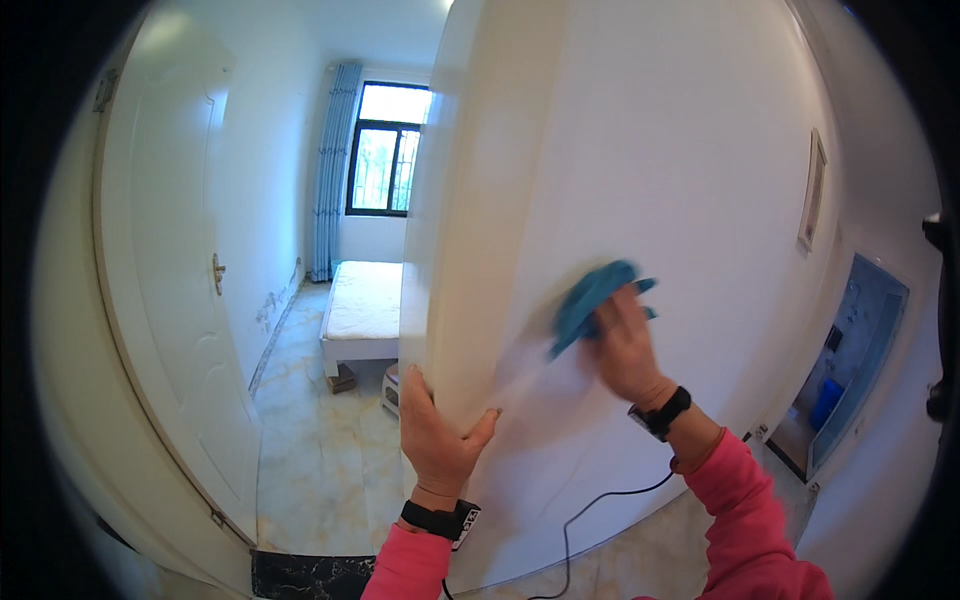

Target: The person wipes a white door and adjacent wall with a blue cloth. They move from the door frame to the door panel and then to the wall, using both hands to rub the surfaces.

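My right hand (628,352) presses a blue cloth (592,304) against the white wall (675,195), just right of the cream door frame (480,247). Both the cloth and the fingers look slightly blurred. Lower down, my left hand (442,435) grips the edge of that frame, with the thumb on its front face and the fingers on the doorway side; some fingertips are hidden. Each wrist wears a black strap with a small device, and a thin black cable (574,517) hangs between the arms.
A white panel door (172,300) with a brass handle (218,274) stands open at left. Beyond the doorway are a bed (364,307), a blue curtain (335,172) and a window (382,150). A black marble threshold (311,575) crosses the floor. A picture frame (812,189) hangs at right.
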A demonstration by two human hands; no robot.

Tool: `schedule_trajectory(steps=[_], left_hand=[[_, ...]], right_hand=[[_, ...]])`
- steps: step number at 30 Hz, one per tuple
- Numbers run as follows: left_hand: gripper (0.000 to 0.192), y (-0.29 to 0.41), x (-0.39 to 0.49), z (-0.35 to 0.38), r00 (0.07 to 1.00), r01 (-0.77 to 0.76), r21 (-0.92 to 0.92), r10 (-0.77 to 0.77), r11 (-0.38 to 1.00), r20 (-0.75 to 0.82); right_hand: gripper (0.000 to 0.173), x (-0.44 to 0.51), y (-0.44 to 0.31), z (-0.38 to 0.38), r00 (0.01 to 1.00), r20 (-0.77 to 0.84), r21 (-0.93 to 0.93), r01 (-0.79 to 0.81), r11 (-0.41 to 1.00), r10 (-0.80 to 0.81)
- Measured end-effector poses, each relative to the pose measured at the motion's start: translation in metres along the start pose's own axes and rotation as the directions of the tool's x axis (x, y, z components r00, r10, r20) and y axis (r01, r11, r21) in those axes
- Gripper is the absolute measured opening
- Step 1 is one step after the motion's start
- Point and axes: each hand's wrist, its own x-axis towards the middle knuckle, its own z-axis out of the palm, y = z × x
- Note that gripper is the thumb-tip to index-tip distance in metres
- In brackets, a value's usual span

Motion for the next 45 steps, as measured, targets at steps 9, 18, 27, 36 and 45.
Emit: schedule_trajectory(steps=[9, 18, 27, 36, 45], left_hand=[[0.106, 0.007, -0.010, 0.020, 0.998, 0.062, 0.035, -0.062, 0.997, -0.001], [0.101, 0.007, -0.019, 0.044, 1.000, -0.010, -0.021, 0.010, 1.000, -0.020], [0.089, 0.044, -0.029, 0.066, 0.995, 0.093, 0.104, -0.097, 0.990, 0.035], [0.073, 0.195, 0.007, 0.201, 0.903, -0.430, 0.470, 0.363, 0.770, 0.231], [0.071, 0.238, 0.019, 0.360, 0.877, -0.453, 0.709, 0.415, 0.540, 0.244]], right_hand=[[0.046, 0.038, 0.174, -0.022, 0.801, -0.418, -0.037, -0.486, 0.873, 0.429], [0.034, 0.013, 0.007, -0.002, 0.939, -0.142, 0.290, 0.343, 0.893, -0.314], [0.043, -0.127, 0.316, -0.017, 0.789, -0.480, 0.027, -0.425, 0.905, 0.385], [0.044, -0.186, 0.400, -0.030, 0.780, -0.497, -0.109, -0.490, 0.865, 0.380], [0.045, -0.075, 0.460, -0.052, 0.887, -0.418, -0.031, 0.204, 0.979, -0.198]])
